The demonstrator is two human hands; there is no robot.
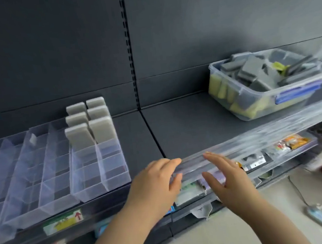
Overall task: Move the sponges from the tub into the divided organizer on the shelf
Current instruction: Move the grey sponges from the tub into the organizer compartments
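Left hand (157, 182) and right hand (224, 176) hover empty and slack-fingered over the shelf's (187, 129) front edge, apparently between trips; six sponges (87, 120) stand at the divided organizer's (102, 178) rear, so the next reach should go right to the heaped tub (257, 92).

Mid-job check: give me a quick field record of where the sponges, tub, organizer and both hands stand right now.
organizer: clear plastic divided organizer, left side of the dark grey shelf
placed: six grey sponges standing upright in its back compartments
tub: clear plastic tub, right side of the shelf, holding grey-and-yellow sponges
hands: left hand and right hand open, empty, at the shelf's front edge
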